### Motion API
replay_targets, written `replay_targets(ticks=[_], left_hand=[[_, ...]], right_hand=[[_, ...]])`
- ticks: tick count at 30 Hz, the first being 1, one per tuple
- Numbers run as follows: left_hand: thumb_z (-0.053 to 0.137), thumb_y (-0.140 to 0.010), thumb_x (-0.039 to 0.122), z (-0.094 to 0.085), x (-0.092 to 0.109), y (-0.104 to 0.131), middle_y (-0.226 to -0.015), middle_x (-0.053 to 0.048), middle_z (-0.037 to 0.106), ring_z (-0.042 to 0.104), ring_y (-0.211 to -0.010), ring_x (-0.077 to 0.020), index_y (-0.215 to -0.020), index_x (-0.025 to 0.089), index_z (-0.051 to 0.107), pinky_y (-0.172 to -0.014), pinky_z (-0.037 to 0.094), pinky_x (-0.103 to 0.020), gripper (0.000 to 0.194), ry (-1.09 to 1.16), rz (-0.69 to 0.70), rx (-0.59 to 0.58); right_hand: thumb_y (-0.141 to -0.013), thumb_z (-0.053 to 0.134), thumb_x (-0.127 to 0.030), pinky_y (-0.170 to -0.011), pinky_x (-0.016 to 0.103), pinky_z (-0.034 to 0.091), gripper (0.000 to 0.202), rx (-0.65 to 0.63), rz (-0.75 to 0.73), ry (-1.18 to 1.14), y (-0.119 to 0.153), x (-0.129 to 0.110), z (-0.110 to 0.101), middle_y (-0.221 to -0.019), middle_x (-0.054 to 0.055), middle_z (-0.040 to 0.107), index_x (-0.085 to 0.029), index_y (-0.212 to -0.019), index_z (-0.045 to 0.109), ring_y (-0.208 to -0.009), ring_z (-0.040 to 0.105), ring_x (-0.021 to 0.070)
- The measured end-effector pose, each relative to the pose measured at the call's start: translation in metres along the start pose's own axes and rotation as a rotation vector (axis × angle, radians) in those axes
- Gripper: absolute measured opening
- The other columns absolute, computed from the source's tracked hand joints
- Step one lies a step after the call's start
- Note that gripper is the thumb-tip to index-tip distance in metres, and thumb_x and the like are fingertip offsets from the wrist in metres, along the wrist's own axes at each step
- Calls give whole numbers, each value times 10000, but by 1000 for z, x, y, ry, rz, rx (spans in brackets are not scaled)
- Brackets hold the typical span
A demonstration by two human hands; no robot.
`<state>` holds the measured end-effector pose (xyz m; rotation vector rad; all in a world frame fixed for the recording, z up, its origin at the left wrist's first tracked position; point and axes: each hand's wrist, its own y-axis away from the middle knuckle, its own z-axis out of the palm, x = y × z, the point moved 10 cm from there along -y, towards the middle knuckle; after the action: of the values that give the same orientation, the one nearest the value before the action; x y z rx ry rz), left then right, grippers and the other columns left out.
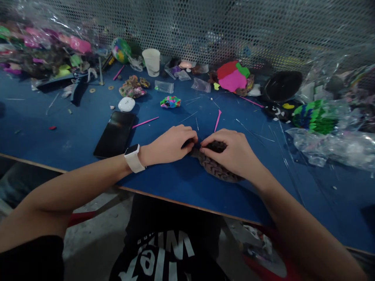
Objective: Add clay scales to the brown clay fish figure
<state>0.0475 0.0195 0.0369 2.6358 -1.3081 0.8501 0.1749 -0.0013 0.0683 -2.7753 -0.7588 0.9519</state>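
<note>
A dark brown clay piece [218, 169] with overlapping scale-like marks lies on the blue table, its narrow end pointing left. My right hand [234, 150] arches over it, thumb and forefinger pinched together at that narrow end. From the other side my left hand [175, 144], with a watch on the wrist, has its fingers curled closed around the tip. What sits between the left fingertips is mostly hidden. Just beyond the hands lies a pink modelling stick [217, 120], with thin clear rods near it.
A black phone [115, 134], a white earbud case [126, 104] and another pink stick [145, 122] lie to the left. Farther back are a multicoloured clay lump [170, 102], a paper cup [151, 62] and a black bowl [283, 86]. Plastic-wrapped clay [316, 117] crowds the right side.
</note>
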Motion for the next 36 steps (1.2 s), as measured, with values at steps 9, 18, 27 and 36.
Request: replay_targets(ticks=[9, 18, 27, 36], left_hand=[[578, -1085, 178, -1, 8, 1, -1154, -87, 758, 662, -1070, -259, -1102, 184, 736, -949, 469, -414, 159, -4, 17, -4], [565, -1100, 194, -4, 9, 1, -1140, -92, 760, 670, -1074, -261, -1108, 199, 739, -942, 476, -402, 174, 2, 52, 13], [566, -1091, 183, -3, 10, 1, -1151, -91, 764, 670, -1074, -259, -1108, 197, 743, -970, 497, -420, 178, 6, 68, 11], [599, -1094, 218, -5, 19, 5, -1243, -111, 769, 700, -1164, -280, -1191, 216, 762, -1036, 544, -442, 189, 1, 159, 26]], right_hand=[[-919, 813, -187, -834, 420, 581, 112, 11, -6, -5, 0, 1, 1, -916, 14, 882, -284, -870, 838, -843, 799, 262], [-946, 826, -226, -862, 448, 601, 105, 18, -35, 3, 3, -2, -1, -930, 16, 887, -298, -871, 840, -887, 811, 281], [-984, 779, -242, -919, 475, 600, 140, 3, -88, 36, 5, -11, -1, -937, 18, 892, -295, -870, 840, -936, 822, 293], [-987, 763, -291, -1027, 567, 577, 122, 35, -107, 86, 11, -13, -14, -1036, 12, 904, -329, -909, 848, -1033, 827, 330]])
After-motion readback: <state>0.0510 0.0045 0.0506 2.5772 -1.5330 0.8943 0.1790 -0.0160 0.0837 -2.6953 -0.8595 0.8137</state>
